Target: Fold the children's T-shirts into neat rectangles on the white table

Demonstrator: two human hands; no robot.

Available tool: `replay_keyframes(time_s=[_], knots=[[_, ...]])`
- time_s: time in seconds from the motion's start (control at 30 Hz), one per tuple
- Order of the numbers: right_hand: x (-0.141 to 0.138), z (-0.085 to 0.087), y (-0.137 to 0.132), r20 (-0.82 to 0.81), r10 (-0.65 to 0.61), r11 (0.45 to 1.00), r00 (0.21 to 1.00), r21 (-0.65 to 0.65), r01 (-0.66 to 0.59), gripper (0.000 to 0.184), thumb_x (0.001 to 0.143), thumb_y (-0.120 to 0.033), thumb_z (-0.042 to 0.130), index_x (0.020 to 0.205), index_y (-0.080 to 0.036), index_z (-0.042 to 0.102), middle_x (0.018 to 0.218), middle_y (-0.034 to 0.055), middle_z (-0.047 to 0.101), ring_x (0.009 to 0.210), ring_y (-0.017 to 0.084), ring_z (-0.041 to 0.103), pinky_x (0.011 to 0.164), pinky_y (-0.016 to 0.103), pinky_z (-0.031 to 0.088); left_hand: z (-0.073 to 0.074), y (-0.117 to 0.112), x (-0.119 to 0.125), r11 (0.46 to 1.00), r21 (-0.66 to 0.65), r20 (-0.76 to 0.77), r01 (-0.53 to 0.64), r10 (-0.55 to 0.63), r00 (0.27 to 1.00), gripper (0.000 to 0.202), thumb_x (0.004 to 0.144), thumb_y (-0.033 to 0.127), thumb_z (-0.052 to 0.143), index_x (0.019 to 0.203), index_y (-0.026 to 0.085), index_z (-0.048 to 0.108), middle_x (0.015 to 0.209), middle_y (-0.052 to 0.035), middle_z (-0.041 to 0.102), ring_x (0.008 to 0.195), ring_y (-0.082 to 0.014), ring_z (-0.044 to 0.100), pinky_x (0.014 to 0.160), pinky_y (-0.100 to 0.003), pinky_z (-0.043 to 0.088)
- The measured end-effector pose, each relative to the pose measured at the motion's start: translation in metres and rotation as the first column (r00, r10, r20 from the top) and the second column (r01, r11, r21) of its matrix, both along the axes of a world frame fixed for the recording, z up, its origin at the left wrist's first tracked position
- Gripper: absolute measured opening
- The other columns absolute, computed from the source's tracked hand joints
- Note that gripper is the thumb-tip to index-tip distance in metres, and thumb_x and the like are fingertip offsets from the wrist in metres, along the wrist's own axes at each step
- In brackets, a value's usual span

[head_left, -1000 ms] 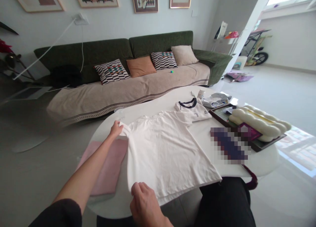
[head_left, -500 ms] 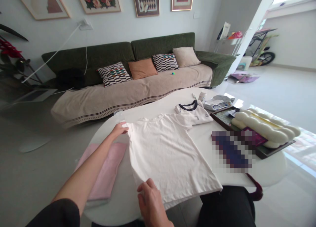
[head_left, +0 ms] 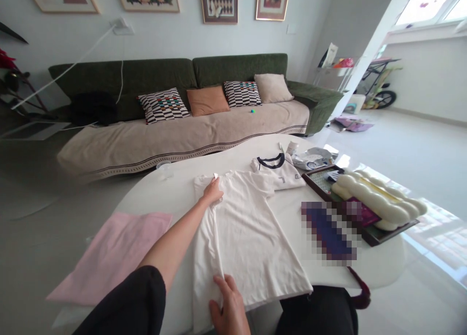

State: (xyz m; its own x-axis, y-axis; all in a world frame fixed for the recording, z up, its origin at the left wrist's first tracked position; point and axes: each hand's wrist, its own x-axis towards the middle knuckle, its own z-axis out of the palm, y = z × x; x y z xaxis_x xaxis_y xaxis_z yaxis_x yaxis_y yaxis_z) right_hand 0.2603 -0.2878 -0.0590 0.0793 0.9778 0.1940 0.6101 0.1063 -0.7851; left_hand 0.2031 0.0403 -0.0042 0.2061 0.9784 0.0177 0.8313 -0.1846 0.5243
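Observation:
A white T-shirt (head_left: 248,238) lies flat on a round white table (head_left: 146,203), its left side folded inward along the body. My left hand (head_left: 212,191) pinches the shirt near the collar and shoulder, with a small white corner poking above my fingers. My right hand (head_left: 229,303) grips the folded edge near the hem at the table's near side. A pink cloth (head_left: 113,259) lies left of the shirt, close under my left forearm. Another white shirt with a navy collar (head_left: 278,172) lies folded just beyond the T-shirt.
A dark tray (head_left: 317,182) holds a puffy cream object (head_left: 375,199). A pixelated blurred patch (head_left: 328,230) covers something on the table. A glass (head_left: 164,169) and packets (head_left: 314,159) stand near the far edge. A green sofa stands behind.
My left hand has moved right across the shirt, carrying its left side inward. The pink cloth now shows more fully, and the view has shifted slightly.

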Motion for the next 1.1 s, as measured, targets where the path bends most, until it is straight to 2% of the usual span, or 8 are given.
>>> replay_keyframes(time_s=[0.27, 0.4, 0.57, 0.67, 0.77, 0.87, 0.97, 1.1], knots=[[0.006, 0.024, 0.01, -0.176, 0.092, 0.992, 0.98, -0.066, -0.105, 0.035, 0.07, -0.007, 0.047, 0.102, -0.017, 0.055, 0.085, 0.0042, 0.058, 0.072, 0.015, 0.06, 0.066, 0.025, 0.049, -0.002, 0.0, -0.007, 0.991, 0.124, 0.017, 0.042, -0.045, 0.999, 0.053, 0.087, 0.024, 0.032, 0.139, 0.017, 0.02, 0.145, -0.0084, 0.02, 0.129, -0.0168, 0.027, 0.1, -0.029, 0.033], [0.004, 0.021, 0.01, -0.171, 0.006, 0.998, 0.985, -0.064, -0.017, 0.025, 0.074, -0.009, 0.045, 0.093, -0.017, 0.058, 0.081, 0.0049, 0.061, 0.071, 0.016, 0.06, 0.065, 0.024, 0.047, -0.011, -0.006, -0.027, 0.995, 0.086, -0.045, 0.048, -0.044, 0.998, 0.049, 0.085, 0.03, 0.039, 0.132, 0.015, 0.037, 0.143, -0.0107, 0.027, 0.132, -0.0216, 0.02, 0.107, -0.034, 0.02], [0.007, 0.01, -0.005, 0.042, 0.075, 0.987, 0.996, -0.142, -0.068, 0.028, 0.068, -0.007, 0.048, 0.09, -0.019, 0.058, 0.07, 0.0018, 0.064, 0.064, 0.017, 0.061, 0.06, 0.023, 0.046, -0.031, -0.02, -0.041, 0.999, 0.013, -0.152, 0.04, -0.038, 0.988, 0.058, 0.08, 0.052, 0.045, 0.133, 0.029, 0.036, 0.145, -0.0052, 0.022, 0.134, -0.032, 0.007, 0.105, -0.048, 0.013], [0.018, 0.024, -0.008, 0.276, 0.144, 0.965, 0.95, -0.252, -0.073, 0.019, 0.069, -0.012, 0.052, 0.083, -0.021, 0.06, 0.058, 0.0011, 0.061, 0.056, 0.02, 0.061, 0.054, 0.026, 0.045, -0.029, -0.023, -0.038, 0.999, -0.023, -0.23, 0.039, -0.043, 0.972, 0.062, 0.079, 0.059, 0.039, 0.135, 0.033, 0.032, 0.147, -0.0043, 0.017, 0.133, -0.0345, 0.003, 0.104, -0.051, 0.011], [0.025, 0.046, 0.003, 0.403, 0.116, 0.975, 0.908, -0.222, -0.026, 0.018, 0.074, -0.016, 0.052, 0.088, -0.021, 0.061, 0.082, 0.0085, 0.065, 0.066, 0.023, 0.063, 0.054, 0.029, 0.047, -0.024, -0.026, -0.027, 0.999, -0.029, -0.241, 0.029, -0.035, 0.97, 0.064, 0.077, 0.063, 0.038, 0.135, 0.036, 0.03, 0.148, -0.003, 0.013, 0.133, -0.0375, -0.002, 0.101, -0.058, 0.009], [0.019, 0.057, 0.019, 0.381, 0.107, 0.993, 0.919, -0.08, -0.082, 0.046, 0.074, -0.019, 0.056, 0.119, -0.023, 0.05, 0.127, 0.0148, 0.048, 0.11, 0.031, 0.051, 0.079, 0.041, 0.047, -0.024, -0.032, -0.015, 0.997, 0.01, -0.239, 0.071, -0.067, 0.969, 0.061, 0.08, 0.061, 0.032, 0.135, 0.037, 0.027, 0.149, -0.0016, 0.008, 0.133, -0.0353, -0.005, 0.099, -0.062, 0.006], [0.008, 0.048, 0.026, 0.342, 0.245, 0.969, 0.907, -0.057, -0.24, 0.067, 0.074, -0.025, 0.059, 0.135, -0.028, 0.031, 0.143, 0.0093, 0.027, 0.129, 0.034, 0.025, 0.095, 0.056, 0.033, -0.027, -0.037, -0.008, 0.996, -0.009, -0.261, 0.09, -0.089, 0.961, 0.059, 0.082, 0.059, 0.03, 0.136, 0.037, 0.025, 0.148, -0.0024, 0.01, 0.134, -0.0326, 0.001, 0.099, -0.062, 0.004], [0.008, 0.028, 0.021, 0.304, 0.361, 0.932, 0.882, -0.102, -0.347, 0.068, 0.077, -0.034, 0.057, 0.137, -0.033, 0.024, 0.143, 0.004, 0.023, 0.13, 0.033, 0.021, 0.096, 0.061, 0.027, -0.025, -0.032, -0.007, 0.992, -0.079, -0.267, 0.095, -0.113, 0.957, 0.064, 0.078, 0.064, 0.032, 0.136, 0.038, 0.025, 0.148, -0.0029, 0.011, 0.133, -0.0351, 0.003, 0.097, -0.065, 0.004]])
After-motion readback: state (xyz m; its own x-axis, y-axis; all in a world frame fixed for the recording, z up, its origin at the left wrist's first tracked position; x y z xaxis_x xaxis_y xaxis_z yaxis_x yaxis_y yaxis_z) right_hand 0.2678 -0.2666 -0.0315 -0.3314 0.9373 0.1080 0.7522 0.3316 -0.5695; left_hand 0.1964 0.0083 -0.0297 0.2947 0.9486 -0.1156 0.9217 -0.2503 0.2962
